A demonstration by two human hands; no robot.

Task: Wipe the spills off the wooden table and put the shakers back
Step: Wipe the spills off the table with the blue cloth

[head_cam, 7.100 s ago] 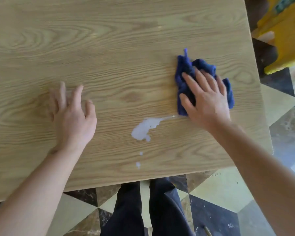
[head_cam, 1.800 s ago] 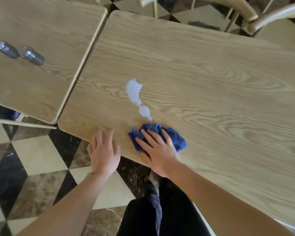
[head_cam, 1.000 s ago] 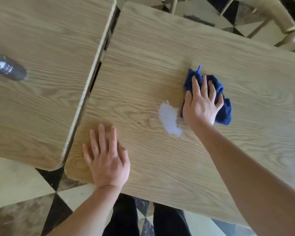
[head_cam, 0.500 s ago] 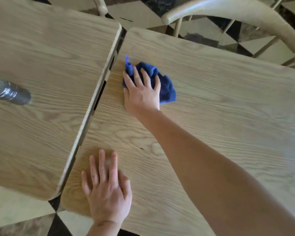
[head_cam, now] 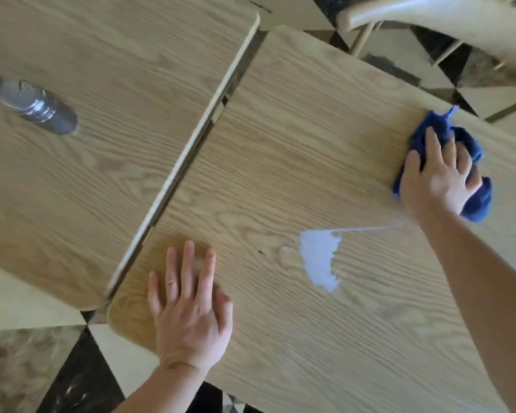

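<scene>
My right hand [head_cam: 438, 177] presses a crumpled blue cloth [head_cam: 474, 201] onto the wooden table [head_cam: 280, 144] near its far right edge. A white spill [head_cam: 319, 260] lies on the table between my hands, with a thin streak running right toward my right wrist. My left hand [head_cam: 188, 308] rests flat, fingers spread, on the table's near left corner and holds nothing. A glass shaker with a grey cap [head_cam: 36, 107] lies on its side on the neighbouring table [head_cam: 102, 144] at the left; a second one is barely visible at the frame's left edge.
A narrow gap separates the two tables. A pale wooden chair [head_cam: 429, 16] stands behind the far edge at top right. Below the tables lies a black, cream and brown tiled floor [head_cam: 42, 368].
My right hand has swept the blue cloth from the table's far left corner across to the far right. A white spill with a streak shows again. My left hand has stayed planted.
</scene>
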